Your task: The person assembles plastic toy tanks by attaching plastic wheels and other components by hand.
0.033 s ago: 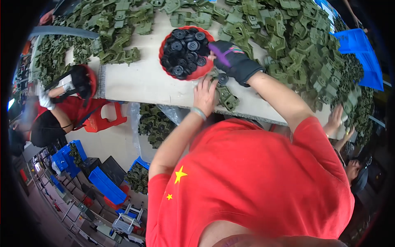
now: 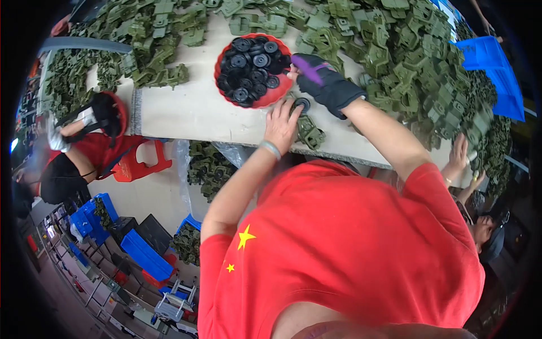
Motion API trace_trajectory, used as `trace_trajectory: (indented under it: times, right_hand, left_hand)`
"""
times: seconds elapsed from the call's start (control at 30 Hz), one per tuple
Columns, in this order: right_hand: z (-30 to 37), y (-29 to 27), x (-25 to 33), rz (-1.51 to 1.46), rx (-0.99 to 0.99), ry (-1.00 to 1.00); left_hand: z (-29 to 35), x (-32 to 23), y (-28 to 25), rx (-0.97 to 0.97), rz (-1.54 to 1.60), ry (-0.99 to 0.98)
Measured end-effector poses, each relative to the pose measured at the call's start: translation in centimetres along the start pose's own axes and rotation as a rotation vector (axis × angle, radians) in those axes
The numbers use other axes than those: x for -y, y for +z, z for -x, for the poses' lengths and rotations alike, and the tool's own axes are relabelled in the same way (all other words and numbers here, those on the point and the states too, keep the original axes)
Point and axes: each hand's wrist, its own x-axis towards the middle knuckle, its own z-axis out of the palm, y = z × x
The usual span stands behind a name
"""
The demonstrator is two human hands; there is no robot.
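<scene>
At the table's near edge, my bare left hand [image 2: 280, 124] is closed on a green plastic toy vehicle part [image 2: 310, 133]. A black wheel [image 2: 302, 105] shows at the far end of that part, beside my fingertips. My right hand [image 2: 327, 85], in a black and purple glove with bare fingertips, is at the right rim of a red scalloped bowl [image 2: 273, 97]. Its thumb and fingers are drawn together, and what lies between them is hidden. Several black wheels [image 2: 260, 60] are heaped in the bowl, mostly toward its left and far sides.
Heaps of green plastic parts [image 2: 395, 73] cover the table's far and right sides. A blue bin [image 2: 490, 70] stands at far right. One co-worker's gloved hand [image 2: 56, 135] is at left beside a red stool [image 2: 144, 161]; another person's hand [image 2: 460, 155] is at right.
My right hand has shifted slightly right relative to the bowl. The whole view has moved a little; my left hand stays on the green part.
</scene>
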Motion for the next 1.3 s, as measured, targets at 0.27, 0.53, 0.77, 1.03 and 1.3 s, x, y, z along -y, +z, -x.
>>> trace_trajectory:
  times: [0.27,0.53,0.77,1.03,1.3]
  right_hand:
    - [12.3,-2.4,2.9,-0.236,-0.047,0.592]
    - [17.5,-0.8,2.1,0.210,0.023,0.174]
    - [16.1,0.0,0.0,0.367,0.080,0.003]
    - [15.6,-0.2,0.2,0.349,0.142,0.024]
    - [15.2,0.5,0.3,0.322,0.133,0.075]
  left_hand:
    - [-3.7,-0.5,2.5,0.376,-0.359,0.309]
    - [-0.3,-2.6,2.3,0.344,-0.234,0.035]
    - [-0.1,-2.4,2.5,0.359,-0.163,-0.017]
    - [0.1,-2.7,2.7,0.364,-0.171,-0.051]
    - [0.6,-3.0,3.6,0.317,-0.184,-0.092]
